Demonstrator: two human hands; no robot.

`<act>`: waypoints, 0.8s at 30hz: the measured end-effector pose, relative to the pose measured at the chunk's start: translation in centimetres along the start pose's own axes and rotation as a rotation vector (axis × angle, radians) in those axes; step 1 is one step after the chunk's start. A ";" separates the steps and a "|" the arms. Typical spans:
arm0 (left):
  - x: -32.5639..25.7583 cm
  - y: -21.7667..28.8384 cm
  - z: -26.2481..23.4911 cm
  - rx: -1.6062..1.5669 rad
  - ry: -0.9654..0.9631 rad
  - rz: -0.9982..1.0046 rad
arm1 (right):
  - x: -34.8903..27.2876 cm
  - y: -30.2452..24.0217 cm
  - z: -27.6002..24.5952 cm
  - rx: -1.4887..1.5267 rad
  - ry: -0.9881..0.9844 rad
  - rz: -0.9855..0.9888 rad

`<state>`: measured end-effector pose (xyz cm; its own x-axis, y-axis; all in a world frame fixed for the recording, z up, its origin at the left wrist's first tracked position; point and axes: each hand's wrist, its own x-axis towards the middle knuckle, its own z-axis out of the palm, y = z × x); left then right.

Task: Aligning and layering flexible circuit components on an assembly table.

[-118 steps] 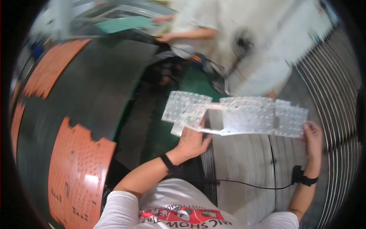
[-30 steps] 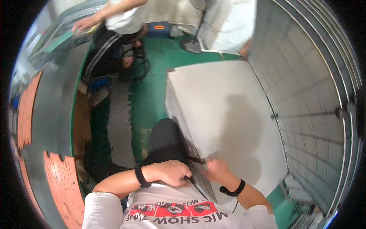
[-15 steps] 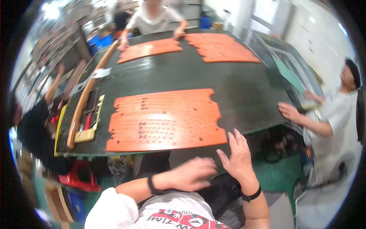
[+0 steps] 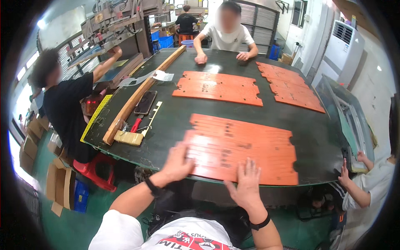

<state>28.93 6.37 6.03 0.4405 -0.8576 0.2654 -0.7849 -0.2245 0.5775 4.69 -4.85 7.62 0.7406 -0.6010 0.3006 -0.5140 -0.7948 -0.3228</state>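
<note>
A flat orange panel [image 4: 266, 152] with notched ends, long grooves and dark marks lies on the dark green tabletop at its near edge. My left hand [image 4: 177, 161] is at the panel's left end, thumb and fingers apart, slightly blurred. With fingers spread, my right hand [image 4: 246, 183] rests on the panel's near edge, right of its dark marks. Beyond it lies a second orange panel [image 4: 218, 87], which no hand touches. Further right are more orange panels [image 4: 289, 85], side by side.
Left on the table are a long wooden bar [image 4: 143, 93], a phone [image 4: 146, 102], a red-handled tool [image 4: 136, 125] and a tan block [image 4: 128, 138]. A co-worker [image 4: 227, 35] stands across the table, another [image 4: 68, 96] at the left, and a third's hand [image 4: 345, 174] is at the right edge.
Both my hands have moved from in front of the table onto the near panel. The co-worker opposite no longer touches the second panel. The view has turned, so everything sits differently in the picture.
</note>
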 end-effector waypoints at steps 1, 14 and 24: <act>0.9 2.2 0.6 -0.035 -0.094 0.059 | 0.2 -1.1 -0.3 -0.003 -0.004 -0.005; 17.4 5.6 -2.7 0.408 -0.403 0.127 | 6.0 6.3 -6.6 -0.314 -0.308 0.291; 26.1 -13.6 -4.3 -0.228 -0.110 -0.212 | 27.3 16.5 -1.1 -0.029 -0.364 0.278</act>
<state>52.95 -11.02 8.42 0.5246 -0.8503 0.0430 -0.5576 -0.3051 0.7720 15.95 -34.44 11.45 0.6745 -0.7266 -0.1306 -0.7224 -0.6130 -0.3199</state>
